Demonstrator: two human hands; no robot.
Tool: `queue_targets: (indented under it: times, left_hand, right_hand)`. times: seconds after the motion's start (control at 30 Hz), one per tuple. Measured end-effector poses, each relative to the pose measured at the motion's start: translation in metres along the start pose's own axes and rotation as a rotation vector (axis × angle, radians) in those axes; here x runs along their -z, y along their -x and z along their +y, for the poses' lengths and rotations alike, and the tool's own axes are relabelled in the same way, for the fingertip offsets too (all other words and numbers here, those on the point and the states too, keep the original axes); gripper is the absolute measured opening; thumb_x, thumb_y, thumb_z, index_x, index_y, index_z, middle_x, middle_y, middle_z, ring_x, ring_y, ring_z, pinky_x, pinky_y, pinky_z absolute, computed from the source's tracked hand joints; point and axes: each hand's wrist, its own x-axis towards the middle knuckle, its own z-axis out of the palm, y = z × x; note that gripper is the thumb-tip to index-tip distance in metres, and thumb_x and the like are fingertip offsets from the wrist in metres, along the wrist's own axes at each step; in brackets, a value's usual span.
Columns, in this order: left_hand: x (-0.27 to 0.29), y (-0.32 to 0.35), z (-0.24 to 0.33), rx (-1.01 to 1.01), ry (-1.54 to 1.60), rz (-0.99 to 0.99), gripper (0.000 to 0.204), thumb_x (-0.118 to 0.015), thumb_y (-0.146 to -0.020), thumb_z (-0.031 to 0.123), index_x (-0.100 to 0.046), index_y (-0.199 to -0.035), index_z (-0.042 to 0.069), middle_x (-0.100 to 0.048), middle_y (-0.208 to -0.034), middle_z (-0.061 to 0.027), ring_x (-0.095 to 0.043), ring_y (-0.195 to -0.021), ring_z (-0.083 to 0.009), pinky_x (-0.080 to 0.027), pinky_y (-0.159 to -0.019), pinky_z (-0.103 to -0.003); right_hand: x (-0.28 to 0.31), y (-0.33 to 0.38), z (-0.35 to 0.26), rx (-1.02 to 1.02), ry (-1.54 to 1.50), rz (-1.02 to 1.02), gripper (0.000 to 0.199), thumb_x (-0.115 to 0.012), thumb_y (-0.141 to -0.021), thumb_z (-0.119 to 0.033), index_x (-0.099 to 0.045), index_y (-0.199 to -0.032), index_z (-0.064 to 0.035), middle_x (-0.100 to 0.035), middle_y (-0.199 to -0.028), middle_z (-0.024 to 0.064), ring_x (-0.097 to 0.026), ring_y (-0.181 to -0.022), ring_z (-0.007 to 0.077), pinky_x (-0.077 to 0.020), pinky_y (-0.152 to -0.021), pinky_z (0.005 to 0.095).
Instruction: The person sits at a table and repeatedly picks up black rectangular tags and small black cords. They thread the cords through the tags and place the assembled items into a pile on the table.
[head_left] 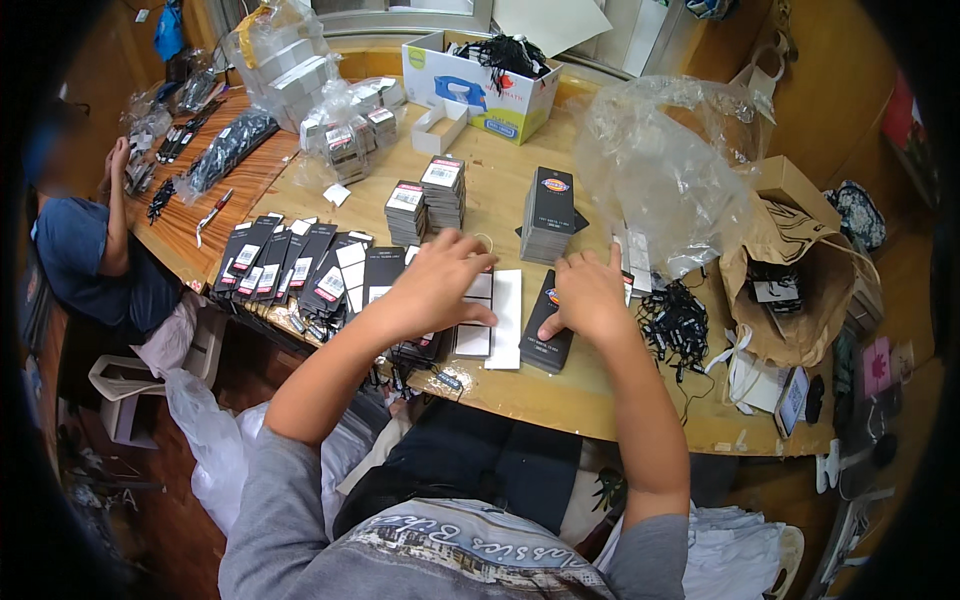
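Even, warm indoor light falls from above — the desk (500,200) is bright, with only soft, short shadows. Glare whitens the clear plastic bag (660,170) on the right. Straight edges bow near the rim — corners go black, slightly soft.

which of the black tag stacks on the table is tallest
The stack of black tags standing just beyond the right hand, near the table's middle. It rises clearly higher than the two white-labelled stacks to its left.
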Motion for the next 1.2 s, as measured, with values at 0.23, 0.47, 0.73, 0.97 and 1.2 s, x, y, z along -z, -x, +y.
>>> queue_targets:
  times: [0.23, 0.47, 0.73, 0.97, 1.2]
  left_hand:
    - [-0.028, -0.049, -0.019, -0.07, 0.037, -0.377, 0.054, -0.071, -0.054, 0.017, -0.053, -0.104, 0.005, -0.053, -0.099, -0.0093, -0.043, -0.094, -0.0265, -0.035, -0.082, -0.035]
    - [-0.033, -0.066, -0.032, -0.162, 0.215, -0.338, 0.023, -0.062, -0.061, 0.008, -0.06, -0.083, 0.004, -0.057, -0.072, -0.0112, -0.055, -0.069, -0.0257, -0.042, -0.063, -0.034]
    - [0.03, -0.09, -0.032, -0.202, 0.513, -0.633, 0.016, -0.061, -0.067, 0.006, -0.06, -0.083, 0.005, -0.059, -0.069, -0.0077, -0.058, -0.066, -0.018, -0.044, -0.059, -0.029]
    - [0.084, -0.085, -0.028, -0.397, 0.547, -0.501, 0.016, -0.063, -0.068, 0.005, -0.06, -0.084, 0.002, -0.061, -0.073, -0.0048, -0.057, -0.062, -0.0089, -0.044, -0.055, -0.021]
    - [0.044, -0.058, 0.018, -0.147, 0.866, -0.448, 0.031, -0.059, -0.07, -0.005, -0.049, -0.098, 0.003, -0.056, -0.071, -0.0023, -0.053, -0.068, -0.006, -0.043, -0.057, -0.02]
  right_hand:
    - [0.001, -0.008, -0.005, -0.07, 0.004, -0.062, 0.074, -0.075, -0.038, -0.042, -0.054, -0.098, -0.0046, -0.055, -0.097, 0.0058, -0.046, -0.099, 0.0206, -0.0219, -0.091, 0.0462]
    - [0.012, -0.004, 0.0, -0.141, -0.382, 0.089, 0.041, -0.072, -0.053, -0.016, -0.052, -0.087, -0.0042, -0.058, -0.088, 0.0091, -0.053, -0.087, 0.0226, -0.0348, -0.08, 0.0356]
    - [0.054, 0.046, 0.017, -0.238, -1.153, 0.194, 0.021, -0.05, -0.069, 0.007, -0.054, -0.089, 0.0028, -0.057, -0.083, 0.004, -0.051, -0.07, 0.0074, -0.0404, -0.058, 0.0194]
    - [0.051, 0.075, -0.006, -0.258, -1.416, 0.614, 0.017, -0.057, -0.067, 0.008, -0.058, -0.083, 0.0019, -0.058, -0.078, 0.004, -0.054, -0.067, 0.0072, -0.0419, -0.054, 0.0164]
    - [0.012, 0.079, -0.029, -0.262, -1.312, 0.736, 0.017, -0.067, -0.063, 0.001, -0.059, -0.078, 0.0006, -0.058, -0.072, 0.0041, -0.055, -0.063, 0.0085, -0.0434, -0.057, 0.0188]
